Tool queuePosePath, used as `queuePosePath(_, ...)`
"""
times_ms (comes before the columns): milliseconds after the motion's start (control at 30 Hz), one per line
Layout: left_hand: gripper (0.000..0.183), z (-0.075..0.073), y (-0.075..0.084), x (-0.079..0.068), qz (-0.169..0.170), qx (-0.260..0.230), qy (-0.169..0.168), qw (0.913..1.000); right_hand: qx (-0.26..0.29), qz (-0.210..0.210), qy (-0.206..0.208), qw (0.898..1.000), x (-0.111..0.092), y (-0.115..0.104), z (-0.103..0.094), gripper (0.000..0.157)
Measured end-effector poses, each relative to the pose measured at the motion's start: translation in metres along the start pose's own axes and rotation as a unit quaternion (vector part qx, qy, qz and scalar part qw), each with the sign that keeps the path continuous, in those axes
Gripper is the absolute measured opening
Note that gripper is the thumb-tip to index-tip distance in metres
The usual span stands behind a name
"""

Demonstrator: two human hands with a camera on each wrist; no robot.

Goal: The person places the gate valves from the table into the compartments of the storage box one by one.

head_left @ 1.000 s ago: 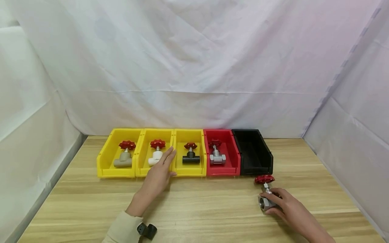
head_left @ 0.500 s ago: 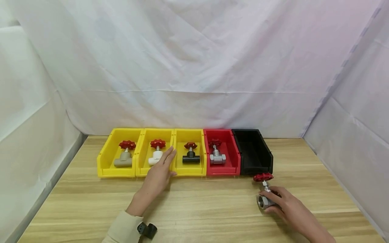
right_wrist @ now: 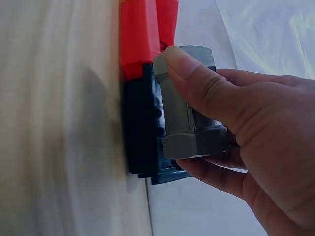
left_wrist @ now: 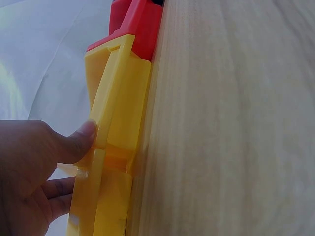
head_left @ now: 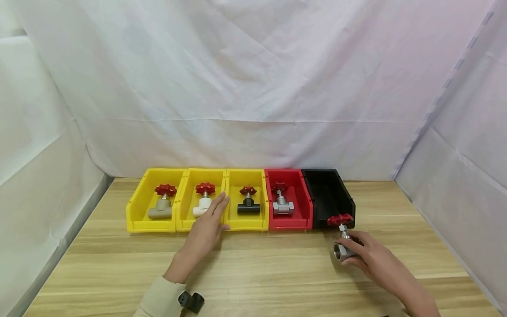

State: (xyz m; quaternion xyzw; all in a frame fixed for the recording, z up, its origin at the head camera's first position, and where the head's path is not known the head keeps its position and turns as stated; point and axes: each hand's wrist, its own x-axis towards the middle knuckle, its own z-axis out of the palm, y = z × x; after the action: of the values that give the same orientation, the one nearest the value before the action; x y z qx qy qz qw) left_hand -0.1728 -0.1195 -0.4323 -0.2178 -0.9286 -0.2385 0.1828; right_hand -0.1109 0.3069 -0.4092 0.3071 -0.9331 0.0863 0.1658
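A steel valve with a red handwheel (head_left: 340, 219) is gripped by my right hand (head_left: 376, 262), in front of the black bin (head_left: 334, 223). In the right wrist view, the thumb presses on the valve's hexagonal metal body (right_wrist: 179, 110), with fingers behind it. The handwheel overlaps the black bin's front rim in the head view. My left hand (head_left: 206, 231) rests with fairly straight fingers over the wall between two yellow bins (head_left: 247, 225). Its thumb (left_wrist: 86, 135) touches the front rim in the left wrist view; some fingers are hidden behind the bin.
From left to right, the bins hold a beige valve (head_left: 160, 212), a white valve (head_left: 204, 203), a black valve (head_left: 248, 208) and, in the red bin (head_left: 291, 224), another steel valve (head_left: 283, 208). White cloth (head_left: 253, 88) hangs behind the wooden table (head_left: 253, 273).
My right hand has moved the steel valve forward and slightly left, its handwheel now overlapping the black bin's front. The left hand has stayed in place.
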Motion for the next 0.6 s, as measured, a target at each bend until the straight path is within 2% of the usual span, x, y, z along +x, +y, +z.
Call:
queuePosePath(200, 0.076, 0.000, 0.000, 0.000, -0.004, 0.000, -0.004, 1.0000, 0.000, -0.016, 0.008, 1.000, 0.011, 0.005, -0.005, 0.054)
queuePosePath(400, 0.076, 0.000, -0.001, 0.000, -0.010, 0.001, -0.012, 0.9999, 0.002, -0.050, 0.028, 0.998, 0.022, 0.015, -0.005, 0.056)
queuePosePath(600, 0.075, 0.001, -0.001, 0.000, -0.007, -0.004, -0.008, 0.9999, 0.007, -0.066, 0.029, 0.997, 0.030, 0.024, -0.004, 0.052)
